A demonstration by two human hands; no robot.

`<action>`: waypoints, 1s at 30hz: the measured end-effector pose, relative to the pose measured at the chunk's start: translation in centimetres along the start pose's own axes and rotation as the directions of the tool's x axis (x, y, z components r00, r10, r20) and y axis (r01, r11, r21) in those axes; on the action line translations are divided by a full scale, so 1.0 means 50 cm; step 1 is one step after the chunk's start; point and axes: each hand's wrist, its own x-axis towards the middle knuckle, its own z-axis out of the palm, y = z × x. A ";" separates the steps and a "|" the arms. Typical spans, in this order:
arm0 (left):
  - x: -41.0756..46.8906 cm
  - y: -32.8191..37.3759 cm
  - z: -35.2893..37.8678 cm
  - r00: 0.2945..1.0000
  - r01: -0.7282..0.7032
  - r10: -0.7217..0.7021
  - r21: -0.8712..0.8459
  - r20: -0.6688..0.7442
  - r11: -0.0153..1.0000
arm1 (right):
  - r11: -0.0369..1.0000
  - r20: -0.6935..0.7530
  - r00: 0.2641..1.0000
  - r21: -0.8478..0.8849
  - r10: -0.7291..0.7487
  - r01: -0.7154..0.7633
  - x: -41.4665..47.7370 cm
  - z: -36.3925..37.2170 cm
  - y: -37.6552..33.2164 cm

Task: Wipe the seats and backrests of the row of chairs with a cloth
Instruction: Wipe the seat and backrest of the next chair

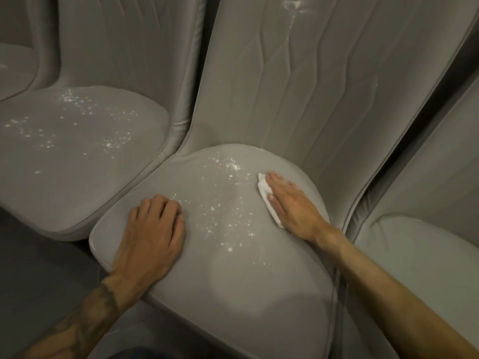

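**A:** Where is the cloth (267, 200)?

**B:** It is white and folded small. It lies on the middle seat (233, 268), right of the frame's middle, under the right hand (293, 203). Only its left edge peeks out.

**A:** Which way does it point?

**B:** It is long and thin. Its long side runs from upper left to lower right, the same way the fingers lie.

**A:** Is that hand open or closed?

**B:** It lies flat with the fingers stretched out, pressing the cloth down. The fingers point to the upper left.

**A:** And the other hand?

**B:** The left hand (153, 234) rests on the left side of the same seat, near its edge. Its fingers are curled under a bit, and it holds nothing.

**A:** Is there room to move?

**B:** Yes. Between the two hands the seat is bare, with shiny wet drops (228, 203) all over it. The cloth is near the seat's right edge and close to the backrest (311, 86) behind it.

**A:** What else is there?

**B:** A seat on the left (77, 156) has drops too. Another seat (420, 255) sits at the right edge.
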 end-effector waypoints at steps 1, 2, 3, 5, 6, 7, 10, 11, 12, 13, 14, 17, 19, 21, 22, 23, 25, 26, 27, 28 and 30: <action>0.001 0.000 0.001 1.000 0.001 -0.001 -0.006 0.002 1.000 | 0.999 -0.027 0.999 -0.012 0.034 -0.034 0.021 -0.012 0.022; 0.002 0.000 0.003 1.000 0.002 -0.002 -0.012 0.003 1.000 | 0.995 -0.063 0.993 -0.023 0.096 -0.097 0.045 -0.025 0.040; 0.002 0.000 0.004 1.000 0.006 -0.006 -0.016 0.003 1.000 | 0.985 -0.093 0.981 -0.027 0.168 -0.172 0.065 -0.034 0.048; 0.004 -0.002 0.009 1.000 0.015 -0.015 -0.015 -0.005 1.000 | 0.981 -0.154 0.971 -0.032 0.184 -0.191 0.083 -0.027 0.034; 0.003 -0.003 0.012 1.000 0.015 -0.015 -0.017 -0.008 1.000 | 0.991 -0.172 0.978 -0.031 0.120 -0.128 0.077 -0.015 0.025; 0.002 -0.004 0.014 1.000 0.013 -0.013 -0.017 -0.014 1.000 | 0.998 -0.165 0.985 -0.020 0.049 -0.053 0.064 -0.005 0.021; 0.003 -0.009 0.021 1.000 0.002 -0.003 -0.017 -0.023 1.000 | 0.998 -0.151 0.987 -0.016 -0.058 0.057 0.034 -0.012 0.052; 0.003 -0.010 0.023 1.000 0.004 -0.004 -0.017 -0.027 1.000 | 0.999 -0.180 0.983 -0.038 -0.021 0.014 0.037 -0.019 0.065; 0.003 -0.011 0.025 1.000 0.007 -0.007 -0.015 -0.030 1.000 | 0.997 -0.214 0.975 -0.047 0.058 -0.069 0.042 -0.025 0.074; 0.002 -0.012 0.027 0.999 0.010 -0.010 -0.014 -0.032 1.000 | 0.987 -0.238 0.961 -0.039 0.142 -0.155 0.051 -0.026 0.076; 0.002 -0.013 0.028 0.999 0.010 -0.011 -0.012 -0.034 1.000 | 0.977 -0.247 0.948 -0.025 0.201 -0.214 0.064 -0.022 0.072; 0.001 -0.013 0.029 0.999 0.010 -0.010 -0.012 -0.032 1.000 | 0.974 -0.206 0.952 0.057 0.227 -0.220 0.113 -0.001 0.032; 0.000 -0.013 0.029 0.999 0.012 -0.013 -0.011 -0.036 1.000 | 0.991 -0.171 0.979 0.097 0.107 -0.091 0.134 0.010 0.004; 0.000 -0.013 0.029 0.999 0.013 -0.014 -0.016 -0.035 1.000 | 0.995 -0.137 0.990 0.088 -0.026 0.038 0.139 0.012 -0.001; 0.000 -0.013 0.028 0.999 0.015 -0.016 -0.021 -0.033 1.000 | 0.995 -0.128 0.991 0.079 -0.047 0.058 0.142 0.010 0.006; -0.001 -0.012 0.028 0.999 0.019 -0.019 -0.025 -0.028 1.000 | 0.996 -0.131 0.991 0.078 -0.021 0.032 0.147 0.006 0.014; -0.002 -0.010 0.026 0.999 0.031 -0.031 -0.029 -0.021 0.999 | 0.993 -0.158 0.983 0.080 0.095 -0.083 0.173 0.002 0.017; -0.002 -0.009 0.025 0.999 0.033 -0.033 -0.032 -0.020 0.999 | 0.989 -0.165 0.976 0.082 0.139 -0.127 0.186 0.005 0.005; -0.001 -0.008 0.025 0.999 0.033 -0.033 -0.032 -0.020 0.999 | 0.987 -0.164 0.975 0.089 0.150 -0.137 0.197 0.011 -0.017; -0.001 -0.008 0.026 0.999 0.033 -0.033 -0.030 -0.018 0.999 | 0.988 -0.149 0.981 0.107 0.128 -0.113 0.202 0.017 -0.045; -0.001 -0.011 0.026 0.999 0.034 -0.035 -0.031 -0.016 0.999 | 0.992 -0.107 0.994 0.129 -0.003 0.017 0.191 0.035 -0.093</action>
